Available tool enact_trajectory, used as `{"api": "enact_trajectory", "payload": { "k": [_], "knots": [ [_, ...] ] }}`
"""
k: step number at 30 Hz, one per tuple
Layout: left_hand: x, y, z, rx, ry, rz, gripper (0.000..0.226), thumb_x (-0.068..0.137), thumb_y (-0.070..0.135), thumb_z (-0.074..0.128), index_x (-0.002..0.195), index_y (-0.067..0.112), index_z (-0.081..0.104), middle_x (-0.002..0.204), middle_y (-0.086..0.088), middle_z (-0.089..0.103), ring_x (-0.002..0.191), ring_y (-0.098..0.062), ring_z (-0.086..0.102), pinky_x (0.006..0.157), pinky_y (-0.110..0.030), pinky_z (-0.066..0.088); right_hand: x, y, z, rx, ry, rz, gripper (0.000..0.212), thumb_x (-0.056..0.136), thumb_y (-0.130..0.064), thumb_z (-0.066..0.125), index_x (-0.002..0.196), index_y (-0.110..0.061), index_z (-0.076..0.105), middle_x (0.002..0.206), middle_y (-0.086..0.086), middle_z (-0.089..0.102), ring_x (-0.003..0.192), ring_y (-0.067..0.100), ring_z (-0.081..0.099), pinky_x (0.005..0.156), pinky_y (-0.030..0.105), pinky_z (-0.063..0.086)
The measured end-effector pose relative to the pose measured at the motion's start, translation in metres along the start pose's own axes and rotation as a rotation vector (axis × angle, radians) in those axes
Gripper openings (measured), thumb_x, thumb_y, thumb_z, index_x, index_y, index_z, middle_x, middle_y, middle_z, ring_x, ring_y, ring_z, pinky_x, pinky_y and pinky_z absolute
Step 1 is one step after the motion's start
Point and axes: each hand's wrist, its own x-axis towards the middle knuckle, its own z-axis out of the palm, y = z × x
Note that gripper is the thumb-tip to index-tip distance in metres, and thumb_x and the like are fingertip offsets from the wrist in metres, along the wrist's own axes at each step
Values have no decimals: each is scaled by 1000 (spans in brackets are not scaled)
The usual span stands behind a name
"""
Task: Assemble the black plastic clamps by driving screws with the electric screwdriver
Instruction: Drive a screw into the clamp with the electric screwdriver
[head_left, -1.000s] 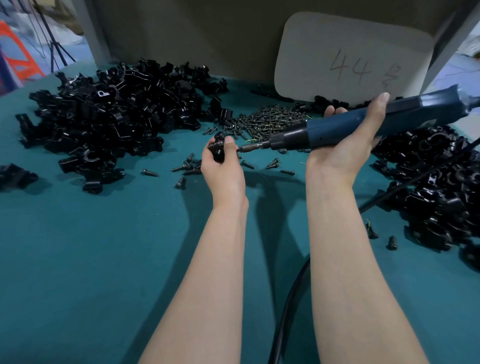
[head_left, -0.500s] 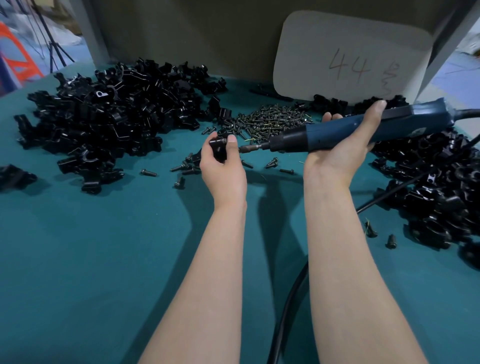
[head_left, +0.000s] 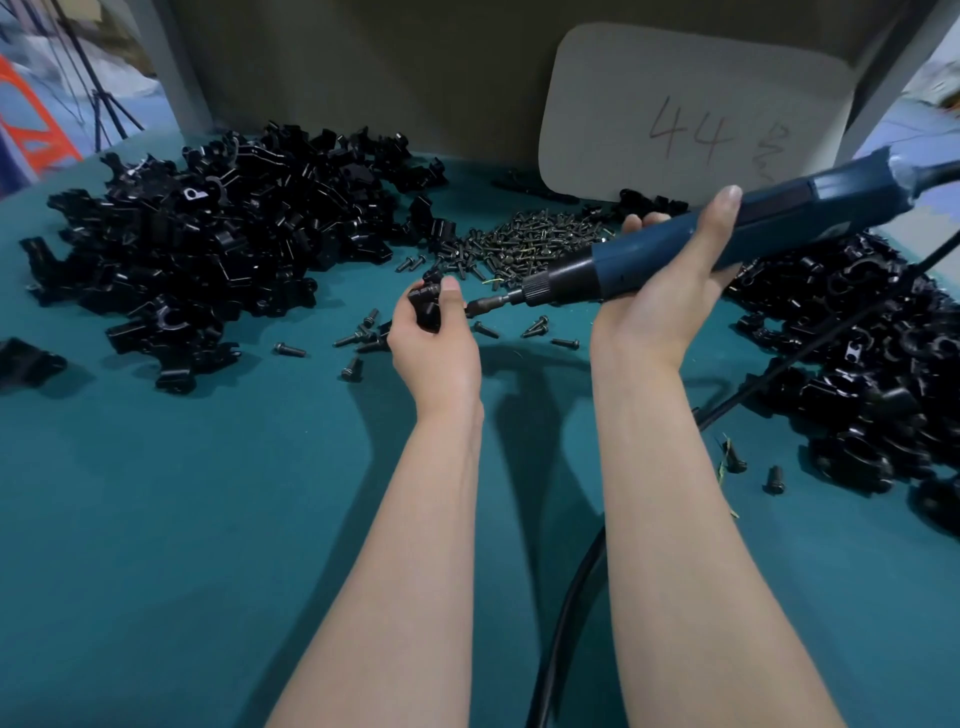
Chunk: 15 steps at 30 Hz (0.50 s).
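Observation:
My left hand (head_left: 436, 348) grips a small black plastic clamp (head_left: 425, 306) above the teal table, thumb on its right side. My right hand (head_left: 660, 301) is wrapped round the blue electric screwdriver (head_left: 691, 244), which lies nearly level and points left. Its bit (head_left: 485, 305) meets the clamp at my left thumb. A heap of dark screws (head_left: 535, 244) lies behind the hands. A few loose screws (head_left: 363, 338) are scattered under my left hand.
A big pile of black clamp parts (head_left: 208, 249) fills the left back of the table (head_left: 156, 519). Another black pile (head_left: 878, 374) sits at the right. The screwdriver's black cable (head_left: 566, 618) runs down between my forearms. A card marked 44 (head_left: 691, 109) leans against the back wall.
Both hands dropped slightly. The screwdriver's rear end sank, then tilted up again, while its bit stayed against the clamp in my left hand.

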Motion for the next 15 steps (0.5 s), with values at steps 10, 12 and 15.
{"api": "enact_trajectory", "payload": {
  "k": [10,12,15],
  "knots": [
    [2,-1,-3,-17,7,-28,24,96,23,59,73,16,55,66,8,55,64,-6,54,82,-26,51,-6,-1,2,-20,-105,-23,39,98,-28,51,133,-17,37,83,0,55,63,6,63,68,24,52],
    [3,-1,-2,-23,5,-35,24,96,23,59,74,15,55,66,8,55,60,-3,54,77,-22,51,-6,0,1,-38,-125,-22,41,98,-29,51,135,-17,36,86,1,54,65,8,63,69,24,52],
    [3,-1,-2,-61,2,-65,23,96,22,59,76,13,55,70,5,54,62,-5,55,65,-15,50,-8,-1,5,-81,-178,-53,37,98,-27,51,131,-17,38,78,-1,55,73,16,59,73,29,52]
  ]
}}
